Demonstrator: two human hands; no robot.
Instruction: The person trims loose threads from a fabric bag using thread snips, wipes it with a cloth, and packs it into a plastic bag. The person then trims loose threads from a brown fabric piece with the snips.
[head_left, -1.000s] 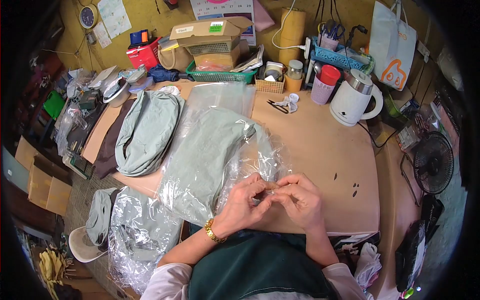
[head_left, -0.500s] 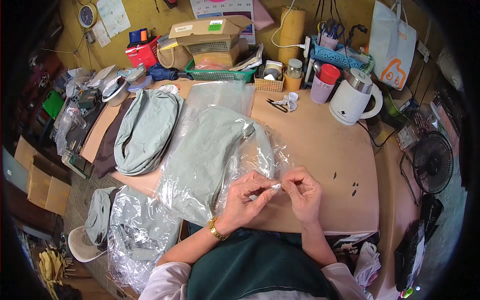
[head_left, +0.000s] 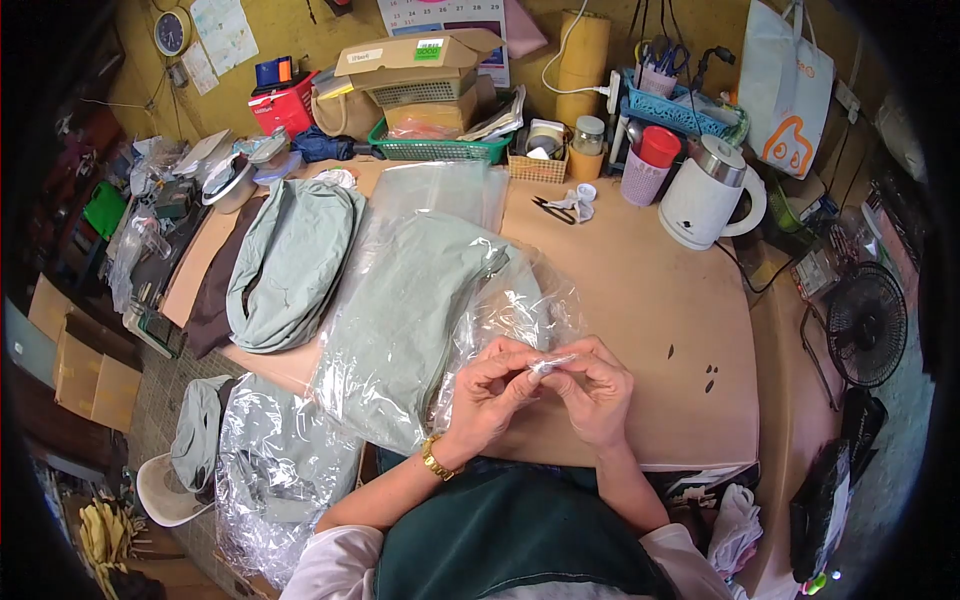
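A grey-green folded garment lies in a clear plastic bag on the brown tabletop. My left hand, with a gold watch at the wrist, pinches the gathered edge of the bag near the table's front. Right beside it, my right hand grips the same bunched plastic, the fingertips of both almost touching. Another grey-green garment, unbagged, rests to the left on a dark brown cloth. Beneath the bagged garment's upper end lie flat clear bags.
A white kettle, a purple cup and black scissors stand or lie at the back right. Behind are a green basket and boxes. A bagged garment is at the lower left, a fan far right.
My right hand has moved slightly left and closer to my left hand. The plastic between the fingertips is now more tightly bunched.
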